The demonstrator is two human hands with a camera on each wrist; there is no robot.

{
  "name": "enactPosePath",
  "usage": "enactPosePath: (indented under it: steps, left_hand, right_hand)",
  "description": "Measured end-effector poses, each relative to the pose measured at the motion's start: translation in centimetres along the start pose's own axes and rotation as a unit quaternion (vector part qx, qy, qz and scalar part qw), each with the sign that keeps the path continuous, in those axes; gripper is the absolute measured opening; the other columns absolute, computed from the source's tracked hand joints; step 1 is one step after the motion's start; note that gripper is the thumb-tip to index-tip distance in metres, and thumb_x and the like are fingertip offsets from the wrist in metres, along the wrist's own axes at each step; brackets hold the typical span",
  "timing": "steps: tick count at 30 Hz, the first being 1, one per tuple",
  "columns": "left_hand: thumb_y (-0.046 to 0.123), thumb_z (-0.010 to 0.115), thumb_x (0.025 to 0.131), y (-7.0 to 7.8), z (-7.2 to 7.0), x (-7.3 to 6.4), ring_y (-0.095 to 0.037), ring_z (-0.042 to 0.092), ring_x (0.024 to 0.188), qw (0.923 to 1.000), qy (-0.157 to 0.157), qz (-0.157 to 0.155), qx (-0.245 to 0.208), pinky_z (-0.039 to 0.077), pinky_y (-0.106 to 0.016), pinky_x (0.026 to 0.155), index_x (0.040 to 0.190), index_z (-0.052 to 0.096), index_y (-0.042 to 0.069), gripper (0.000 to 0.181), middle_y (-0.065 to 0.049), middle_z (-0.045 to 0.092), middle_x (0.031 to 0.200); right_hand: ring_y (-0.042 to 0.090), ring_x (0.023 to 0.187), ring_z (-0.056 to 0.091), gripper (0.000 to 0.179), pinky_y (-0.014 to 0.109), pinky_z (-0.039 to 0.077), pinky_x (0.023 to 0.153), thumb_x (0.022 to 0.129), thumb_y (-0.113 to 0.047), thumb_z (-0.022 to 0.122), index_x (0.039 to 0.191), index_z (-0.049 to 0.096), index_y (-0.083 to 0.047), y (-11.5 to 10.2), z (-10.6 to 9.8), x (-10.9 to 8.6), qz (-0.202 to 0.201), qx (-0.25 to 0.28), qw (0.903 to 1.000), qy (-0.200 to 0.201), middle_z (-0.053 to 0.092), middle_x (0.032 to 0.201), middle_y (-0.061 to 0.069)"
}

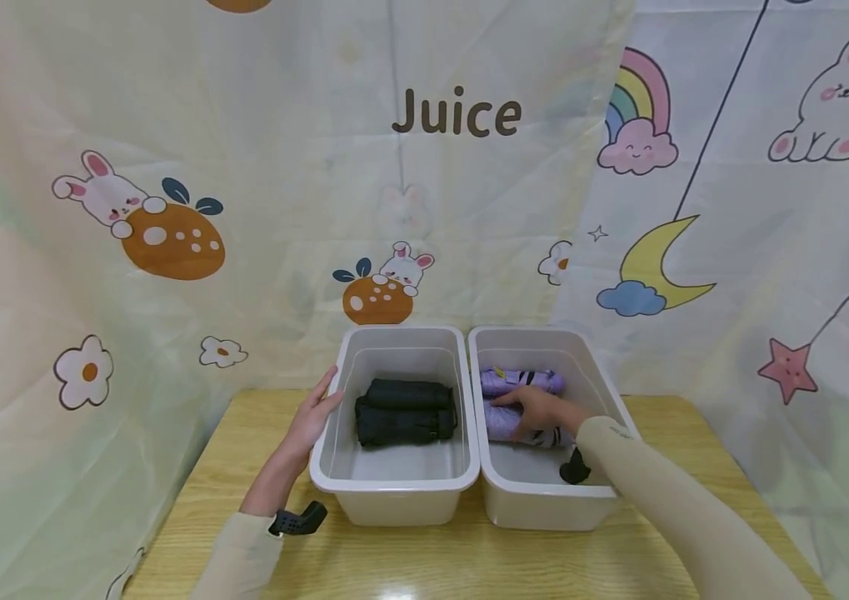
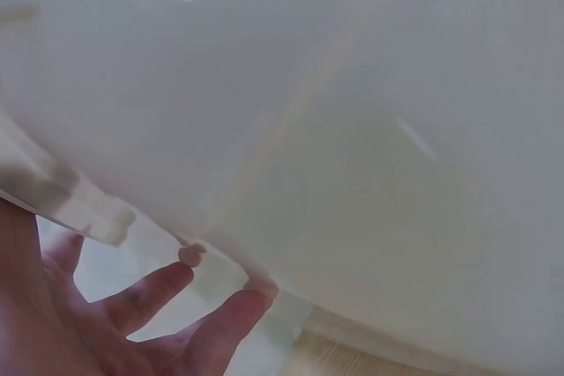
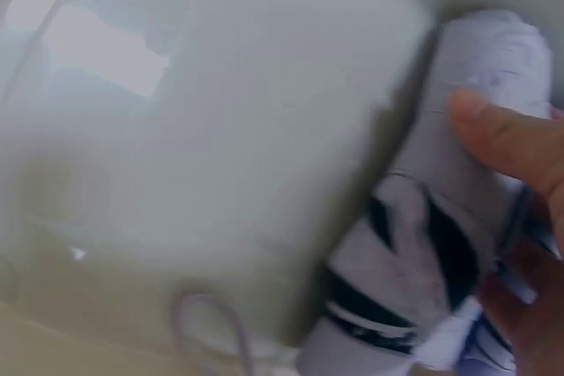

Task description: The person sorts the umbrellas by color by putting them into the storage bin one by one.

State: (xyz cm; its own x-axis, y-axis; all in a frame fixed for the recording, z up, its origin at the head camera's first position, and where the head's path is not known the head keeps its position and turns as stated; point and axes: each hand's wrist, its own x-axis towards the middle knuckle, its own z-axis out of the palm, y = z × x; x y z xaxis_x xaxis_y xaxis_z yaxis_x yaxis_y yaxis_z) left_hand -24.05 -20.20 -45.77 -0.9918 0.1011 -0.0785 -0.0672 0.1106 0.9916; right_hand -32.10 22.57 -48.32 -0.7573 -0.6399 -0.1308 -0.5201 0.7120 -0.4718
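Two white plastic bins stand side by side on a wooden table. In the head view, my right hand reaches into the right bin and grips the nearer purple folded umbrella. The right wrist view shows my thumb on top of this umbrella, which has dark stripes, and fingers along its far side. Behind it lies another purple folded umbrella. My left hand rests against the left bin's left side; its spread fingers touch the wall.
Two black folded umbrellas lie together inside the left bin. The wooden table extends in front of both bins. A printed fabric curtain hangs close behind and along the sides. Black wrist devices sit at both wrists.
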Motion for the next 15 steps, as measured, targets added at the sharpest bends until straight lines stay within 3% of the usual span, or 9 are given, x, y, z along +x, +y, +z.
enactPosePath:
  steps: [4, 7, 12, 15]
  left_hand:
    - [0.03, 0.047, 0.104, 0.1, 0.0, 0.4, -0.038, 0.026, 0.139, 0.9998, -0.005, -0.012, -0.011, 0.035, -0.055, 0.102, 0.157, 0.017, 0.023, 0.061, -0.01, 0.012, 0.161]
    - [0.032, 0.045, 0.105, -0.1, -0.1, 0.4, -0.037, 0.022, 0.141, 0.9999, 0.0, -0.011, -0.005, 0.032, -0.056, 0.104, 0.157, 0.015, 0.022, 0.062, -0.009, 0.01, 0.161]
    - [0.049, 0.033, 0.104, -1.7, -0.6, -0.7, -0.038, 0.017, 0.142, 0.999, 0.028, -0.014, 0.033, 0.03, -0.056, 0.105, 0.158, 0.009, 0.02, 0.066, -0.013, 0.008, 0.161]
    - [0.05, 0.027, 0.105, -3.4, -1.3, -1.9, -0.044, 0.033, 0.134, 0.9984, 0.039, -0.037, 0.019, 0.04, -0.054, 0.097, 0.157, 0.013, 0.014, 0.066, -0.025, 0.021, 0.155]
  right_hand:
    - [0.034, 0.116, 0.054, 0.064, 0.043, 0.045, 0.095, 0.074, -0.004, 0.082, 0.132, 0.057, 0.004, -0.7, -1.6, -0.2, 0.025, 0.056, 0.9973, -0.039, 0.058, 0.129, 0.021]
    - [0.041, 0.119, 0.052, 0.062, 0.049, 0.045, 0.093, 0.085, -0.01, 0.075, 0.138, 0.048, 0.008, -1.9, -3.3, -0.7, 0.045, 0.114, 0.9913, -0.048, 0.055, 0.13, 0.028]
    - [0.034, 0.121, 0.051, 0.062, 0.049, 0.045, 0.093, 0.094, -0.03, 0.065, 0.146, 0.043, -0.004, -4.5, -6.9, -3.2, 0.063, 0.192, 0.9788, -0.032, 0.051, 0.136, 0.022]
    - [0.029, 0.122, 0.051, 0.058, 0.048, 0.043, 0.096, 0.095, -0.034, 0.063, 0.145, 0.046, -0.011, -5.8, -8.7, -5.6, 0.06, 0.206, 0.9768, 0.0, 0.053, 0.135, 0.015]
